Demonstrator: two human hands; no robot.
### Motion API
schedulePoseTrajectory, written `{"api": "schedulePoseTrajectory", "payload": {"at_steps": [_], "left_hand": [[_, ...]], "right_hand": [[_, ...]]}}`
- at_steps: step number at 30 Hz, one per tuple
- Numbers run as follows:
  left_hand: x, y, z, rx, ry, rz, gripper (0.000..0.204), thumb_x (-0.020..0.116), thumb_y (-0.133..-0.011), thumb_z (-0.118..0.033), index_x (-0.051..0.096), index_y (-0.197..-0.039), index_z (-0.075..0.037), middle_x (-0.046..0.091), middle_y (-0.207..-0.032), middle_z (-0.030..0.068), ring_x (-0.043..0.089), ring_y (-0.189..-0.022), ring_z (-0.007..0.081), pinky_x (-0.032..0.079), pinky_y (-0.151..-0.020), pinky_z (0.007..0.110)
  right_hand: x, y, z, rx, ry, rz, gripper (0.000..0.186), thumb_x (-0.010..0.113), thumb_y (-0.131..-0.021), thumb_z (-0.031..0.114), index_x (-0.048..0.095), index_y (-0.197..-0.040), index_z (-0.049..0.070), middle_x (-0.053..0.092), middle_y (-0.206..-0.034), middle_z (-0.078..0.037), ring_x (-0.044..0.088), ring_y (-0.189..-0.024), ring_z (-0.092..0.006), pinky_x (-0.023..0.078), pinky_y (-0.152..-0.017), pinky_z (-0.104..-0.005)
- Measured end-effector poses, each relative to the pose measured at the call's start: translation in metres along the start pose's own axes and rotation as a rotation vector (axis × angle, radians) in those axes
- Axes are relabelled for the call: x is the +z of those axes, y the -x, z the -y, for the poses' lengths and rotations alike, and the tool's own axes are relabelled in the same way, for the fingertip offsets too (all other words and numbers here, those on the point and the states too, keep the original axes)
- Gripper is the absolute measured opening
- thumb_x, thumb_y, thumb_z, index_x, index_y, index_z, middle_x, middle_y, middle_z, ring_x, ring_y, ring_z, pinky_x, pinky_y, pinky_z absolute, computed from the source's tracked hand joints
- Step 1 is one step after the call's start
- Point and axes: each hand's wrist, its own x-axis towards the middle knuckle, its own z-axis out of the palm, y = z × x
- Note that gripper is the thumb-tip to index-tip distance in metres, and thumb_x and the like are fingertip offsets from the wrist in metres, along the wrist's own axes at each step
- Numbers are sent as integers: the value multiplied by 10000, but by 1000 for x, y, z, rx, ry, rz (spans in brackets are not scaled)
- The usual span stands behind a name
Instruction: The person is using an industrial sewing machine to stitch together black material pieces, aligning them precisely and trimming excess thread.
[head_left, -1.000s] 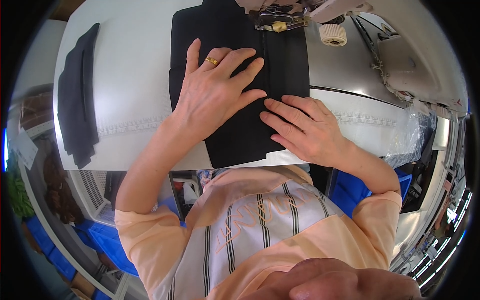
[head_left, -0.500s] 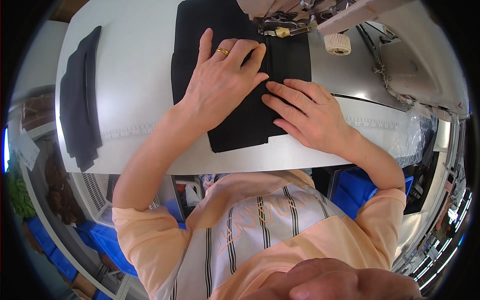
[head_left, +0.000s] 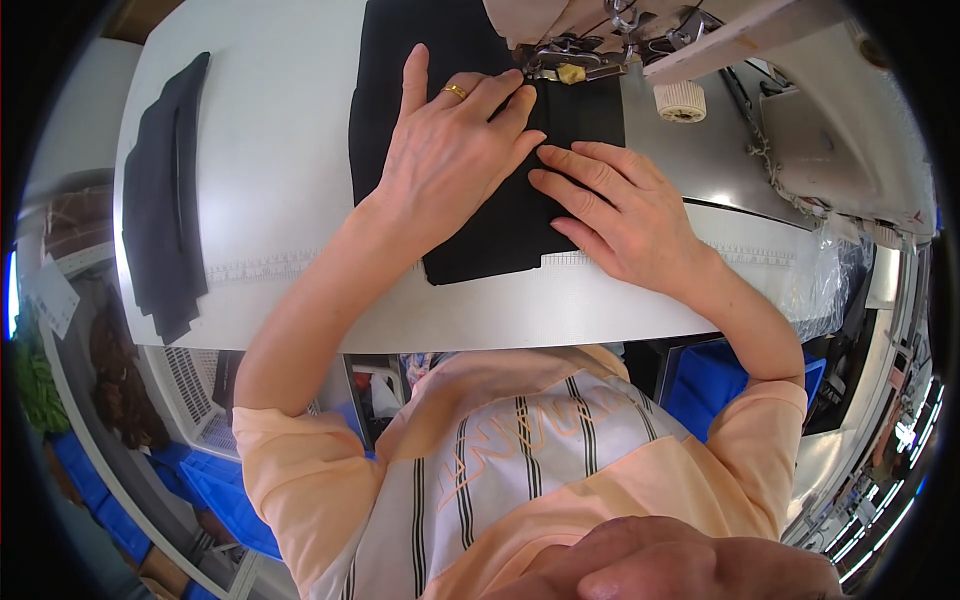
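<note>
A piece of black fabric (head_left: 480,235) lies flat on the white table, its far part running to the presser foot of a sewing machine (head_left: 570,60). My left hand (head_left: 455,140) rests on top of the cloth, fingers spread, with a gold ring on one of them. Its fingertips press down just in front of the presser foot. To the right, my right hand (head_left: 625,205) lies on the cloth with its fingers stretched out and the fingertips near the same seam line. The needle itself is hard to make out.
A stack of dark cut fabric (head_left: 165,200) lies on the left of the white table (head_left: 290,300). A white ribbed knob (head_left: 680,102) sits beside the machine. Clear plastic wrap (head_left: 830,270) hangs at the right edge. Blue bins (head_left: 705,375) and a white basket (head_left: 190,385) stand below.
The black fabric has slid slightly away from me toward the machine. Both hands have moved forward with it, lying on the cloth.
</note>
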Motion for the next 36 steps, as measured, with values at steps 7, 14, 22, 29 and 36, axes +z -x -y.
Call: {"api": "schedulePoseTrajectory", "payload": {"at_steps": [7, 14, 22, 29, 36], "left_hand": [[3, 2, -2, -8, -12, -45, 343, 668, -855, -312, 673, -1134, -111, 635, -1177, -16, 597, -1034, 184, 293, -1043, 588], [4, 3, -1, -17, -24, -41, 333, 670, -857, -304, 678, -1133, -118, 648, -1179, -8, 599, -1037, 175, 293, -1048, 575], [-6, 13, -2, 90, -80, -8, 343, 683, -841, -298, 678, -1140, -130, 655, -1193, -13, 601, -1035, 163, 271, -1062, 581], [-22, 20, -2, -3, 160, 84, 424, 717, -795, -332, 668, -1161, -123, 624, -1243, -13, 561, -1097, 201, 242, -1070, 599], [-21, 30, -13, 56, 87, 18, 408, 757, -742, -337, 697, -1064, -94, 639, -1199, -1, 620, -963, 153, 232, -1091, 554]], "right_hand": [[2, 1, -1, -2, -26, -21, 427, 727, -761, 202, 616, -1166, 125, 584, -1225, -24, 528, -1107, -231, 486, -868, -349], [3, 2, 0, -4, -21, -29, 416, 721, -770, 194, 613, -1165, 118, 585, -1226, -27, 527, -1117, -229, 484, -863, -355], [3, 1, -3, 11, -14, -32, 422, 723, -771, 207, 617, -1168, 110, 583, -1234, -28, 526, -1122, -229, 488, -851, -356], [3, -3, -8, -11, -29, -39, 424, 722, -779, 215, 615, -1175, 106, 577, -1251, -28, 525, -1124, -236, 493, -862, -359], [2, -7, -12, -2, -22, -36, 436, 715, -790, 222, 601, -1193, 102, 573, -1257, -26, 528, -1117, -242, 497, -873, -357]]}}
